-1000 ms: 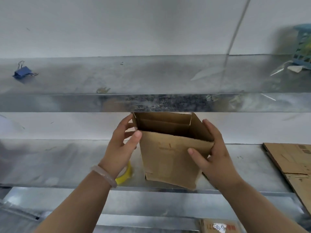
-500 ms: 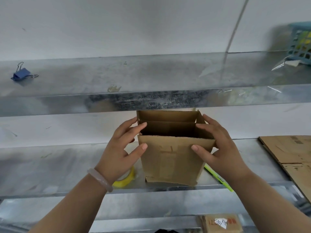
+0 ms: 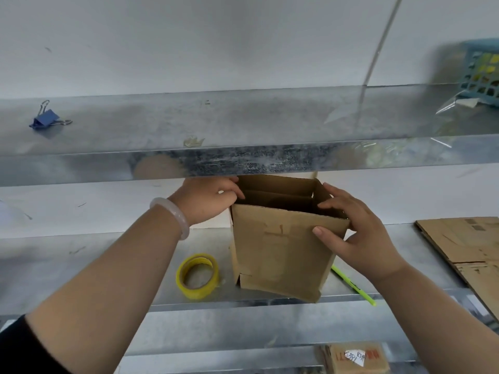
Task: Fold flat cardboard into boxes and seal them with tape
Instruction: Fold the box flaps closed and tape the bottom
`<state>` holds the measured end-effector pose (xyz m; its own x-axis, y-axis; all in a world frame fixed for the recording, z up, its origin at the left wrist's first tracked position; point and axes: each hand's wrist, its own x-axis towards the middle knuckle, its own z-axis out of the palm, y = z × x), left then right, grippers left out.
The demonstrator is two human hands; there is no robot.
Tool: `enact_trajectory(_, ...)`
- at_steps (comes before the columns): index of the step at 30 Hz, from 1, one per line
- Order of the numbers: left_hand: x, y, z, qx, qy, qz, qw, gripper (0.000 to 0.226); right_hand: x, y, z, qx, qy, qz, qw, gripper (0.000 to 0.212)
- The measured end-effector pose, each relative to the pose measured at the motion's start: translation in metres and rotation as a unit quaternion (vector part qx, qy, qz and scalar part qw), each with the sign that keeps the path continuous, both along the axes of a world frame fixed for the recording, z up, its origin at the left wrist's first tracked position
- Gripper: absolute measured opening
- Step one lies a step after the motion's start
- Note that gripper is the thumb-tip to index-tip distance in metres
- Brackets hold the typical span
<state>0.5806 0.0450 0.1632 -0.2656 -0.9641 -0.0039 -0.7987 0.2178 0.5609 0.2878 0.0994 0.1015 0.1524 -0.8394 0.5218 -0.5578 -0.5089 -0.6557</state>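
With my left grip (image 3: 208, 201) curled over the left rim of the box (image 3: 280, 247) and my right grip (image 3: 359, 233) pinching its right corner, uneven pushing could tip it off the shelf (image 3: 54, 260).

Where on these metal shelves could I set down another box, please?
Lower shelf: bare left of the yellow tape roll. Upper shelf: room between the blue binder clip and the teal plastic basket. Crowded around the brown cardboard box, with the green pen and flat cardboard sheets to its right.
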Motion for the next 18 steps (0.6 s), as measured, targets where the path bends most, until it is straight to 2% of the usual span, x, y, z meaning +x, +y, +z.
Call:
enact_trajectory(5,-0.003,-0.001,0.013,0.047,-0.056,-0.026,0.997,0.047,-0.006,-0.004,-0.003,-0.005,0.001,0.002,1.000,0.042)
enact_trajectory(8,-0.007,0.001,0.014,0.028,-0.134,-0.075,0.988,0.053,-0.006,-0.007,-0.002,0.015,0.004,0.022,1.000,0.043)
enact_trajectory(9,-0.007,0.001,0.013,0.023,-0.134,-0.080,0.988,0.057,-0.006,-0.009,0.000,0.018,0.011,0.030,0.999,0.043)
enact_trajectory(12,-0.004,-0.002,0.007,0.061,-0.012,-0.062,0.996,0.062,-0.006,-0.013,0.005,0.032,0.030,0.049,0.998,0.044)
enact_trajectory(16,-0.003,0.003,-0.001,0.007,0.035,-0.100,0.994,0.067,-0.002,-0.016,0.010,0.090,0.019,0.111,0.990,0.036)
enact_trajectory(18,-0.007,0.007,-0.002,0.004,0.106,-0.064,0.992,0.056,0.001,-0.016,0.014,0.155,0.002,0.139,0.978,0.030)
